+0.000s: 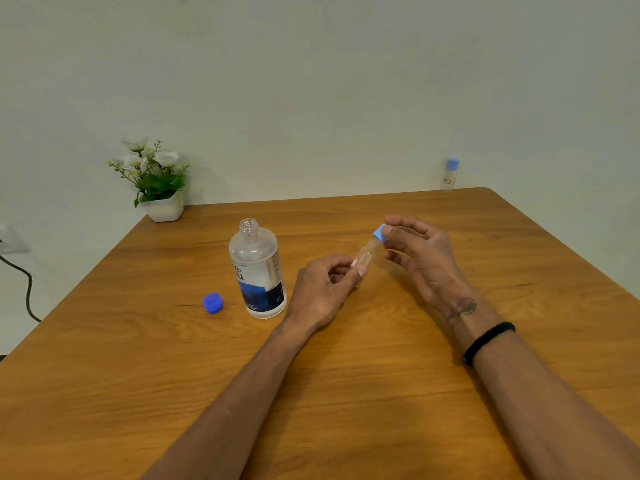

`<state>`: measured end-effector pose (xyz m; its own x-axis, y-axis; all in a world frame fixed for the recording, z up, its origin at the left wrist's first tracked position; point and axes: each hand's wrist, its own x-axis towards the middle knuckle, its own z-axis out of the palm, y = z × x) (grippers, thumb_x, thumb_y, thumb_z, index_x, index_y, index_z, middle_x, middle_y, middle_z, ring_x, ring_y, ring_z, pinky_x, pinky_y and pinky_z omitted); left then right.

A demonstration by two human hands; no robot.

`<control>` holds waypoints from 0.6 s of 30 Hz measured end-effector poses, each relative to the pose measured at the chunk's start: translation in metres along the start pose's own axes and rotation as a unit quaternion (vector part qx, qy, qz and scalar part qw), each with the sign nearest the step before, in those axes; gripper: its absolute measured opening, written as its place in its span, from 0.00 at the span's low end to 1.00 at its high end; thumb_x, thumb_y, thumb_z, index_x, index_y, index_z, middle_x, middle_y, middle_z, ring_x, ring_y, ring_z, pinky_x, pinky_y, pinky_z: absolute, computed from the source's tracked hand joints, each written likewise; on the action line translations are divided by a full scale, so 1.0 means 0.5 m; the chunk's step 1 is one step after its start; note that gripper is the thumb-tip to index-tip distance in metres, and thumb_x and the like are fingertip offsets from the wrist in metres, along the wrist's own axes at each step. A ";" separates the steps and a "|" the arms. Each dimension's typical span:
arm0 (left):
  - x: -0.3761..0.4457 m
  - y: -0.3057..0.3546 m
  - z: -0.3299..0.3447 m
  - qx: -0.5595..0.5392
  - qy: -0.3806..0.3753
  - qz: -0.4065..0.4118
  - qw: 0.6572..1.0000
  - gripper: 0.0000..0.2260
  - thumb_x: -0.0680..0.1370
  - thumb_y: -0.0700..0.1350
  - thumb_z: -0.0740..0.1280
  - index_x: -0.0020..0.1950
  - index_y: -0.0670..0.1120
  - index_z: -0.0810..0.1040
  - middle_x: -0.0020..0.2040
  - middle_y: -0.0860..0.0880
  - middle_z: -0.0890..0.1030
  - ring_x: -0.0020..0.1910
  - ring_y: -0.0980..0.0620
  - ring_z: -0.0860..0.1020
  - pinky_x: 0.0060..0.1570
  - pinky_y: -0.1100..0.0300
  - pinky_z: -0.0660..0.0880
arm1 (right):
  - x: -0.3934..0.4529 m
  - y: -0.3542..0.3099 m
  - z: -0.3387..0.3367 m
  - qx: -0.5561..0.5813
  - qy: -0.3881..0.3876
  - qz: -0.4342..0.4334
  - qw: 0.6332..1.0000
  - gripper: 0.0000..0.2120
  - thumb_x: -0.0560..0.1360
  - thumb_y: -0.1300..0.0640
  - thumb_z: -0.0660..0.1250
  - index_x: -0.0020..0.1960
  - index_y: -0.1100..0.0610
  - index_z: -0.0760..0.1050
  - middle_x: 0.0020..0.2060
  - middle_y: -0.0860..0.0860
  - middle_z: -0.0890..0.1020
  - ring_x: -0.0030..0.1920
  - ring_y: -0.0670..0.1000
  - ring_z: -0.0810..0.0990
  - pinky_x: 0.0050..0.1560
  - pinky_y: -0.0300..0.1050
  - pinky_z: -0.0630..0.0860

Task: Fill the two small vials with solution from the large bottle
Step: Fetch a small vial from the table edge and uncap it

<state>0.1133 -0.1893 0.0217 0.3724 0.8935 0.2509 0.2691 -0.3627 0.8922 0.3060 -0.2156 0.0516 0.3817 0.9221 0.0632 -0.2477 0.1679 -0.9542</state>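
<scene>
Pinching the lower body of a small clear vial (363,258) between thumb and curled fingers, the left hand (323,292) holds it tilted above the wooden surface (346,375), its neck pointing up and to the right. The right hand (420,258) meets it there, thumb and forefinger closed on the vial's light blue cap (380,233), the other fingers loosely bent and fanned out behind. Whether the cap is seated on the neck or lifted just off it is hard to tell.

Just left of the left hand stands the large bottle (258,270), upright, open at the mouth, with clear liquid inside and a dark blue label. Its blue cap (212,302) lies on the surface near the bottle's left side, apart from it. A second small vial (449,174), capped in light blue, stands upright at the far right edge of the surface, well away from both hands. A white pot of flowers (156,181) sits at the far left corner.
</scene>
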 end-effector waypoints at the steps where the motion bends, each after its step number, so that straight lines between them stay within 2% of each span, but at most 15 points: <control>1: 0.000 -0.002 0.000 -0.002 0.006 0.001 1.000 0.14 0.80 0.55 0.71 0.62 0.50 0.84 0.48 0.55 0.86 0.47 0.60 0.83 0.40 0.66 0.77 | 0.001 -0.001 -0.002 0.021 -0.001 0.003 1.000 0.14 0.76 0.64 0.77 0.61 0.63 0.83 0.46 0.53 0.87 0.45 0.51 0.83 0.47 0.45 0.83; 6: 0.001 -0.002 0.000 -0.022 0.040 0.001 0.999 0.15 0.81 0.54 0.71 0.64 0.48 0.81 0.55 0.51 0.86 0.51 0.57 0.85 0.40 0.62 0.81 | 0.008 -0.001 -0.008 0.090 0.000 0.030 0.995 0.14 0.76 0.66 0.75 0.61 0.64 0.82 0.45 0.55 0.89 0.47 0.54 0.87 0.50 0.44 0.86; 8: -0.001 0.002 0.000 -0.019 0.046 0.007 0.999 0.14 0.81 0.53 0.70 0.64 0.51 0.79 0.57 0.51 0.85 0.52 0.59 0.84 0.45 0.63 0.82 | 0.008 0.001 -0.008 0.100 -0.002 0.037 0.994 0.12 0.77 0.68 0.74 0.60 0.64 0.82 0.45 0.56 0.89 0.49 0.55 0.87 0.51 0.45 0.86; 10: -0.005 0.006 0.000 -0.004 0.045 0.014 0.999 0.12 0.81 0.54 0.70 0.62 0.54 0.77 0.59 0.54 0.84 0.56 0.61 0.83 0.49 0.66 0.80 | 0.010 0.003 -0.007 0.105 -0.001 0.044 0.994 0.11 0.77 0.70 0.73 0.59 0.64 0.83 0.45 0.56 0.89 0.50 0.56 0.86 0.53 0.47 0.86; 13: -0.007 0.005 0.001 0.025 0.043 0.031 0.998 0.11 0.80 0.52 0.71 0.61 0.54 0.76 0.63 0.57 0.81 0.61 0.61 0.79 0.47 0.73 0.75 | 0.015 0.009 -0.007 0.096 0.002 0.057 0.994 0.12 0.76 0.72 0.72 0.59 0.65 0.83 0.51 0.59 0.86 0.52 0.57 0.85 0.57 0.51 0.86; 15: -0.006 0.001 0.002 0.050 0.044 0.040 0.997 0.11 0.80 0.53 0.72 0.61 0.53 0.77 0.62 0.57 0.80 0.61 0.60 0.77 0.48 0.70 0.76 | 0.017 0.013 -0.008 0.079 0.003 0.066 0.995 0.12 0.76 0.73 0.71 0.59 0.66 0.83 0.52 0.61 0.84 0.51 0.57 0.85 0.59 0.53 0.85; 18: -0.005 -0.004 0.003 0.080 0.055 0.037 0.995 0.12 0.78 0.53 0.74 0.60 0.54 0.80 0.57 0.57 0.80 0.56 0.59 0.77 0.51 0.63 0.76 | 0.010 0.015 -0.011 0.051 0.002 0.067 0.996 0.13 0.76 0.73 0.71 0.59 0.66 0.82 0.51 0.62 0.84 0.50 0.57 0.86 0.59 0.53 0.85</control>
<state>0.1132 -0.1913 0.0189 0.2986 0.8832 0.3616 0.3850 -0.4582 0.8011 0.3107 -0.2117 0.0433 0.3416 0.9376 -0.0644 -0.3862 0.0776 -0.9192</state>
